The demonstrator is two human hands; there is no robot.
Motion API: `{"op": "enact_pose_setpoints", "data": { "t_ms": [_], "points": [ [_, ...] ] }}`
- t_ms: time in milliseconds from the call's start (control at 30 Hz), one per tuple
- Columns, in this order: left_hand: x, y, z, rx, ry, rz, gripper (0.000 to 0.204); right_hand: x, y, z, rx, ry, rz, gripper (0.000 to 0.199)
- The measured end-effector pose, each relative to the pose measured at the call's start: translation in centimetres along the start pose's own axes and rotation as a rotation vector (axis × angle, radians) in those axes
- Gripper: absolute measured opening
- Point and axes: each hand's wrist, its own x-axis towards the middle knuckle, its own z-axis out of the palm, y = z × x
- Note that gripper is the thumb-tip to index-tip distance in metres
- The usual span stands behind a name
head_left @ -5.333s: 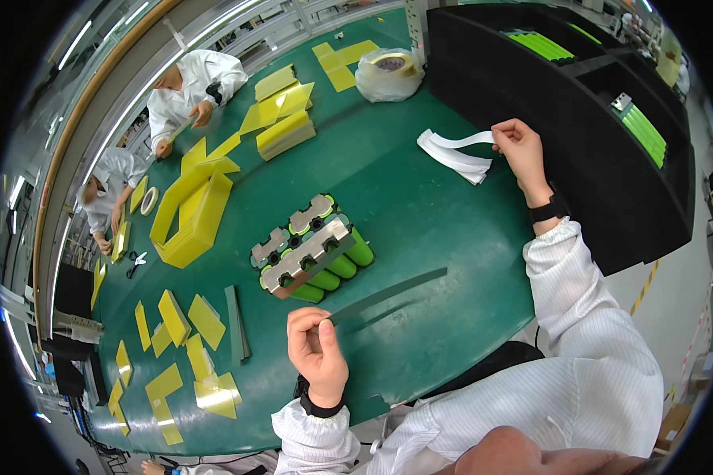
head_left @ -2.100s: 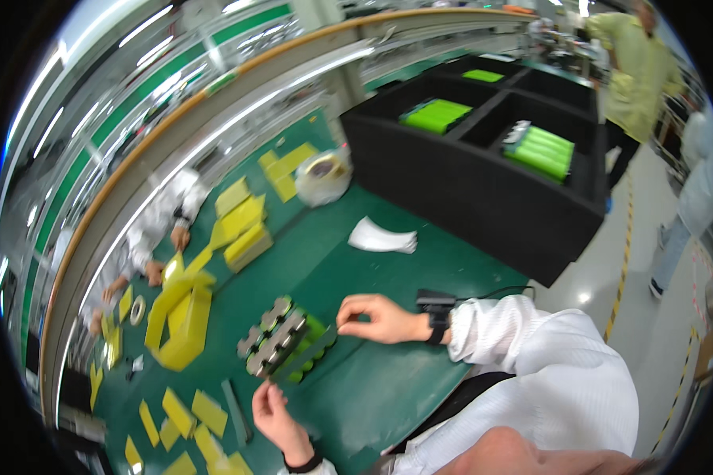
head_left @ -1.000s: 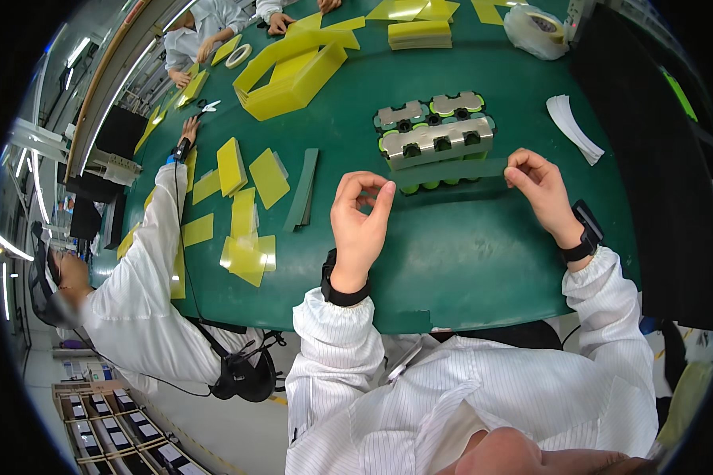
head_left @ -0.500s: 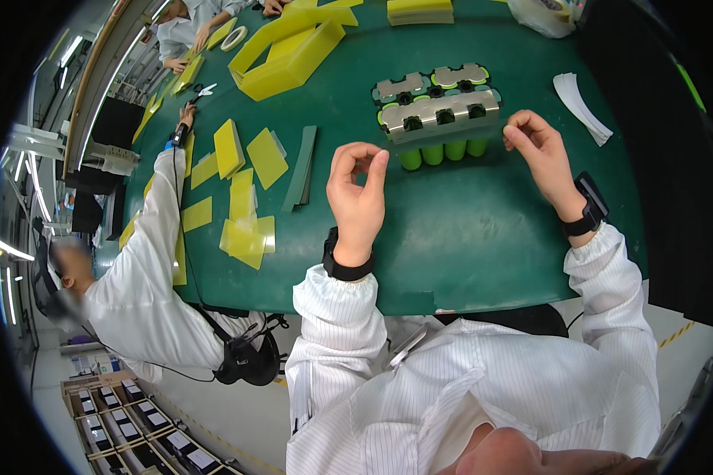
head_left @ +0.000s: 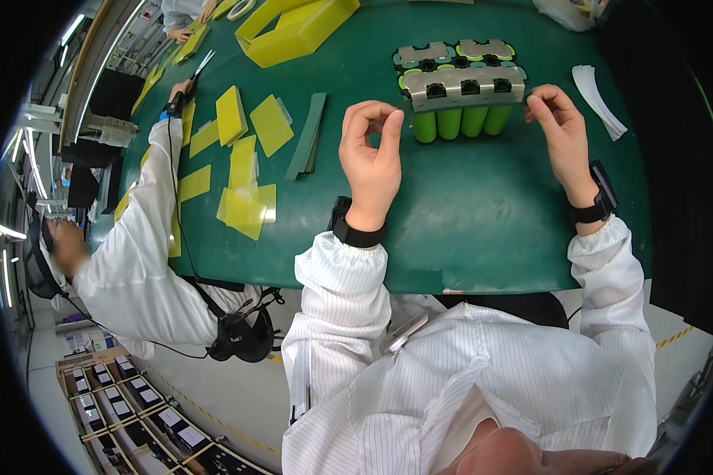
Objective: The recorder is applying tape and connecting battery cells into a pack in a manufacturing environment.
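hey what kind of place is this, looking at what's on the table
Most likely a battery pack assembly line in a factory. A pack of green cylindrical cells sits on a green worktable, stacks of yellow insulating sheets lie about, and a co-worker in a white striped coat sits alongside.

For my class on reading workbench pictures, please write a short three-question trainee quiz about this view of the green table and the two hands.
1. True or false: the left hand lies flat on the green table.
2. Which is nearest the right hand? A the battery pack; B the yellow sheets; C the grey strip.
3. What colour are the cells under the pack's metal plates?

Key: 1 false, its thumb and forefinger are pinched together, raised. 2 A. 3 green.
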Motion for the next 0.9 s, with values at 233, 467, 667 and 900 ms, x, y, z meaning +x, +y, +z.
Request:
{"op": "enact_pose_setpoints", "data": {
  "t_ms": [233,467,667,900],
  "points": [
    [0.06,-0.2,-0.03,-0.024,-0.003,-0.021,0.009,0.13,0.15,-0.03,-0.005,0.019,-0.029,0.013],
    [0.15,-0.3,0.09,-0.024,-0.004,-0.016,0.01,0.15,0.44,-0.01,0.045,0.023,-0.047,0.01],
    [-0.11,0.07,0.25,-0.057,0.003,-0.028,0.01,0.17,0.49,-0.04,0.107,-0.002,-0.041,0.01],
    [-0.12,0.58,0.65,-0.067,0.008,-0.059,0.01,0.17,0.62,-0.41,0.114,-0.003,-0.041,0.014]
  ]
}}
